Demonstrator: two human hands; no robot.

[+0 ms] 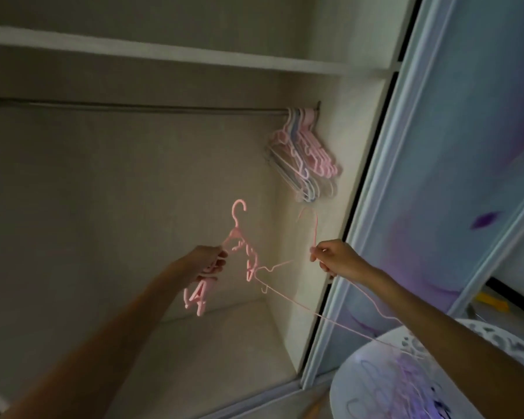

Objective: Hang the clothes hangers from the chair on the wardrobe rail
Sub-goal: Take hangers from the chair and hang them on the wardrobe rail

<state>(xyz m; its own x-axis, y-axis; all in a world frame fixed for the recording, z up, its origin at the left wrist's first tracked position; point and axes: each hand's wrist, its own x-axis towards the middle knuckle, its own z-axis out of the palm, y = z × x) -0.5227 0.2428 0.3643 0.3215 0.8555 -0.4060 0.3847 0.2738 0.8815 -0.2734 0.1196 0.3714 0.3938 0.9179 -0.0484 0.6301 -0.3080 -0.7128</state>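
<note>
- I look into the open wardrobe (133,207); its pale back wall fills the view from 9 to 12 o'clock, bare below the shelf (164,52).
- The sliding door (466,146) runs down the 3 o'clock side, pushed aside, I judge, to give me reach into the hanging space.
- The white chair (375,376) sits at 5 o'clock, just outside the door track. More clothes hangers (387,385) lie piled on its seat, so the task looks partly done.
- The wardrobe rail (133,106) crosses at 11 to 1 o'clock under the shelf. A bunch of hung hangers (306,152) crowds its right end at 1 o'clock, leaving the long left run free.
- My left hand (209,264), near centre, has its fingers curled round a small cluster of chunky pink hangers (239,252). One hook points up toward the rail, ready, I think, to be lifted on.
- My right hand (333,258), at 3 o'clock from centre, pinches the neck of a thin pink wire hanger (315,231) with its hook up. Its long lower wire trails down to the chair pile and, near the left cluster, may be snagged; I cannot tell.
- Holding the two apart seems meant to free them before hanging.
</note>
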